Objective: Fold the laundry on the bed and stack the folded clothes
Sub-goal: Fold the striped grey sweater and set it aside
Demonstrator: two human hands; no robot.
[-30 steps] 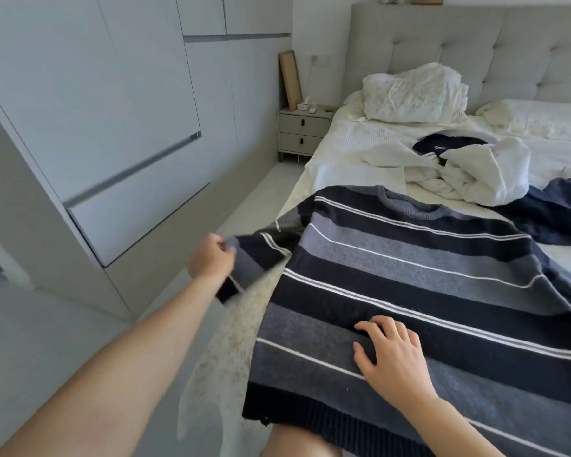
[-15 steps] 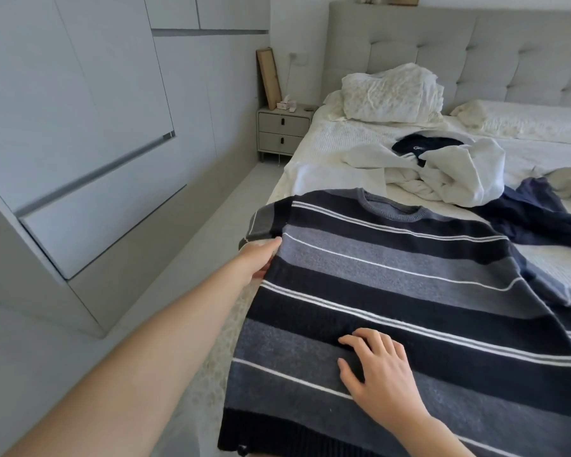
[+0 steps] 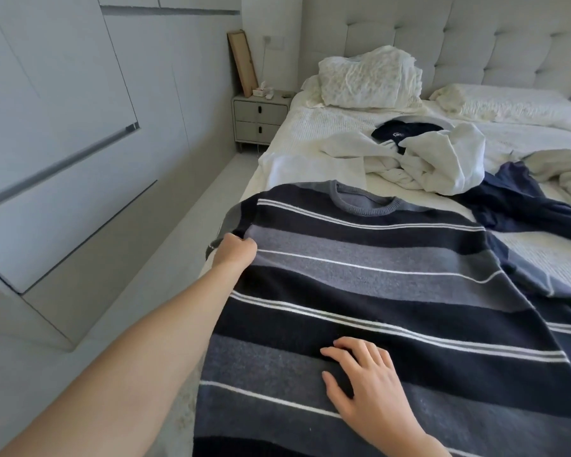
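Observation:
A navy and grey striped sweater (image 3: 376, 285) lies spread flat on the near part of the bed (image 3: 310, 133), collar away from me. My left hand (image 3: 236, 253) grips the sweater's left sleeve at the shoulder seam, at the bed's left edge. My right hand (image 3: 363, 380) presses flat on the lower front of the sweater, fingers spread. Behind the sweater sits a crumpled white garment (image 3: 435, 159) with a dark navy item (image 3: 406, 133) on it. A dark navy garment (image 3: 521, 196) lies to the right.
White pillows (image 3: 370, 77) rest against the grey tufted headboard (image 3: 491, 37). A nightstand (image 3: 261, 117) stands left of the bed with a frame leaning behind it. Wardrobe doors (image 3: 63, 127) line the left wall, with a floor aisle between them and the bed.
My left hand has carried the left sleeve in from beside the bed to the sweater's shoulder. My right hand stays pressed on the lower front.

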